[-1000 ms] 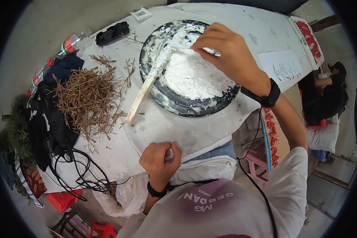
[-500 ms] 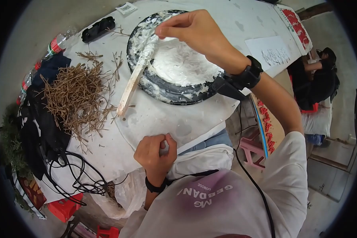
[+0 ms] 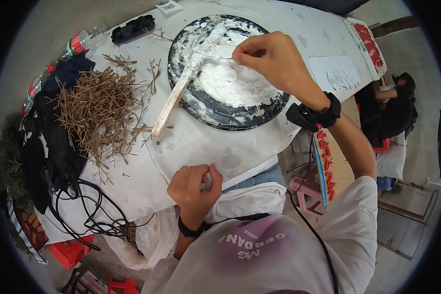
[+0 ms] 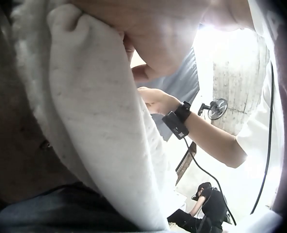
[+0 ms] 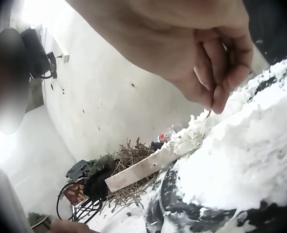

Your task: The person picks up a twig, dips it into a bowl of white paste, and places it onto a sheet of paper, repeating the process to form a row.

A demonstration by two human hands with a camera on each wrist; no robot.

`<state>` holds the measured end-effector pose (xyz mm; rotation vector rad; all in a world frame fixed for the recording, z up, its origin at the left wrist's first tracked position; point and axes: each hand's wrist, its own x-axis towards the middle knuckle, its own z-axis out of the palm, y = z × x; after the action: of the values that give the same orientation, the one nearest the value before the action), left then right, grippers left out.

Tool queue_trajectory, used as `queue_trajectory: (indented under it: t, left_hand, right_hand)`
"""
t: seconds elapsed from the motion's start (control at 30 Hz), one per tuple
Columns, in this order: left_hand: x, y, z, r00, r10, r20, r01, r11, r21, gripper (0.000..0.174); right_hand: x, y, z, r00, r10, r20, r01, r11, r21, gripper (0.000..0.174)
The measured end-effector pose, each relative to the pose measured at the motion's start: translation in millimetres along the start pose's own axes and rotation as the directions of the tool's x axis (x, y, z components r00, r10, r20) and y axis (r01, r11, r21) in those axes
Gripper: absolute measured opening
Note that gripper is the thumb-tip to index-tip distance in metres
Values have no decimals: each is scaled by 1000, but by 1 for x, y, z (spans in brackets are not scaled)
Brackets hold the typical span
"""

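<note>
My right hand (image 3: 279, 63) pinches a thin stem-like piece (image 5: 209, 114) between thumb and fingertips, close over thick white paste (image 3: 235, 83). The paste is spread on a round black plate (image 3: 220, 121), smeared to its rim. A flat wooden stick (image 3: 169, 108), its far end coated in paste, lies across the plate's left side with its bare end over the table. My left hand (image 3: 196, 191) rests at the near table edge, fingers loosely curled and holding nothing visible. In the left wrist view, white cloth hides much of the scene.
Left of the plate lies a pile of brown twigs (image 3: 100, 108). Beyond it are plastic bottles (image 3: 78, 43), a black case (image 3: 133, 29) and black cables (image 3: 90, 210). Right are a marked paper sheet (image 3: 334, 72), a tray of red pieces (image 3: 367, 46) and another person (image 3: 394, 108).
My right hand went left to the paste-coated part of the stick, then came back right over the paste, still pinching. The left hand stays nearly in place; the head view shifts slightly.
</note>
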<state>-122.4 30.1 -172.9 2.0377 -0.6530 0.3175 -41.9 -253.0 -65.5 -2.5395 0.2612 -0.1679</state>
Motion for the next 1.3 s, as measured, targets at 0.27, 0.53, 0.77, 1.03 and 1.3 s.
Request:
queue_trajectory:
  t: [0.27, 0.53, 0.77, 1.03, 1.3]
  left_hand:
    - [0, 0, -1, 1000, 10, 4, -10, 1000, -25, 18]
    - [1, -1, -1, 1000, 15, 3, -15, 1000, -21, 19]
    - [0, -1, -1, 1000, 1, 8, -1, 1000, -15, 21]
    - [0, -2, 0, 1000, 25, 13, -25, 1000, -7, 22]
    - [0, -1, -1, 1000, 6, 11, -5, 1000, -11, 22]
  right_hand:
    - [-10, 11, -32, 990, -56, -126, 80, 977, 195, 21]
    - [23, 26, -50, 982, -124, -140, 135, 989, 68, 21]
    - [55, 45, -49, 968, -246, -49, 246, 969, -8, 21]
    - [57, 8, -42, 1000, 26, 3, -26, 996, 87, 16]
    - [62, 3, -58, 999, 31, -14, -30, 996, 86, 17]
